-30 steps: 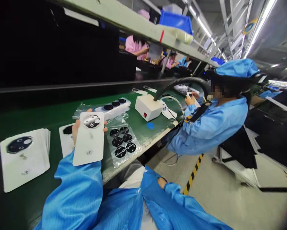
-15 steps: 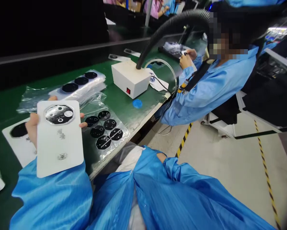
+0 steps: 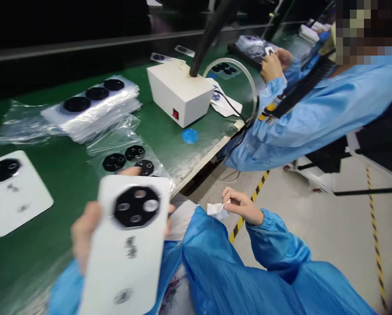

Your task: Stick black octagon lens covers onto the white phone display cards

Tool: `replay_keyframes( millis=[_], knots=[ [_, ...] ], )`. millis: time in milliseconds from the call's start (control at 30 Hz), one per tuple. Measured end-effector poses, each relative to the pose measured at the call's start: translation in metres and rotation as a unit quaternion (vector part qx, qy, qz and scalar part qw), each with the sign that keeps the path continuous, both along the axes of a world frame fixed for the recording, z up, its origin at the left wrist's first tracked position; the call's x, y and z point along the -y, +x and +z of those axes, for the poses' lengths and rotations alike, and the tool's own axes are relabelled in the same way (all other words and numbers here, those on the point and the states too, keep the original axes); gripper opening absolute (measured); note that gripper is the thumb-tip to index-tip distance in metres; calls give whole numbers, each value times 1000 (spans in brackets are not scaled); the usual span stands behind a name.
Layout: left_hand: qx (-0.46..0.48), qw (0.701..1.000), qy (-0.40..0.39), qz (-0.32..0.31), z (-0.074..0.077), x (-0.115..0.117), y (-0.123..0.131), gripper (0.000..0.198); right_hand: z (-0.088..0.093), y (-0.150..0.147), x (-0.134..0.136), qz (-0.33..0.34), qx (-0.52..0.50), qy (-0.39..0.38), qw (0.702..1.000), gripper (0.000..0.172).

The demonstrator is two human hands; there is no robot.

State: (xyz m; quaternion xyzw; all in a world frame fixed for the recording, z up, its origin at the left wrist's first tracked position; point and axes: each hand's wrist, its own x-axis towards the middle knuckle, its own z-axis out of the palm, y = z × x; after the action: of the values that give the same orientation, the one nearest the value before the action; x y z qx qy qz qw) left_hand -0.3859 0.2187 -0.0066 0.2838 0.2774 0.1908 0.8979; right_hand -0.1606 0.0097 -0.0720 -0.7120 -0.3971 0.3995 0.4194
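My left hand [image 3: 84, 234] grips a white phone back cover [image 3: 128, 249] by its edges, its black octagonal camera plate facing me, held close above the bench edge. My right hand [image 3: 243, 205] is out over the floor beside my lap, fingers pinched on a small crumpled white wipe [image 3: 217, 210]. On the green bench lies a clear bag of black camera plates [image 3: 130, 159] just beyond the cover, and another white back cover [image 3: 12, 190] at the left.
A stack of bagged white covers [image 3: 91, 107] lies further back. A white box with a red switch and black hose [image 3: 179, 92] stands mid-bench, a blue cap [image 3: 189, 136] in front of it. A co-worker in blue [image 3: 317, 113] sits at the right, handling parts.
The camera tipped down and left. My left hand brought the cover nearer and lower. My right hand came up from my lap into view, holding the wipe.
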Motion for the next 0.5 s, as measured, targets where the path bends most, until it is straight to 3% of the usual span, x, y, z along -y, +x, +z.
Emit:
replay_keyframes(
  millis=[67, 167, 267, 400, 500],
  knots=[
    [66, 996, -51, -22, 4, 22, 10, 67, 20, -9, -30, 30, -13, 108, 994, 42],
    [104, 992, -62, -38, 8, 29, 13, 71, 43, -34, -69, 70, -165, 280, 943, 28],
    [80, 996, -48, 13, 14, 26, 2, 68, 61, -61, -95, 106, -254, 289, 917, 12],
    [61, 993, -53, 88, 19, 31, -12, 66, 81, -80, -114, 145, -92, 297, 939, 9],
    [61, 989, -50, 124, 20, 36, -13, 64, 90, -84, -117, 179, 77, 317, 928, 9]
  ],
)
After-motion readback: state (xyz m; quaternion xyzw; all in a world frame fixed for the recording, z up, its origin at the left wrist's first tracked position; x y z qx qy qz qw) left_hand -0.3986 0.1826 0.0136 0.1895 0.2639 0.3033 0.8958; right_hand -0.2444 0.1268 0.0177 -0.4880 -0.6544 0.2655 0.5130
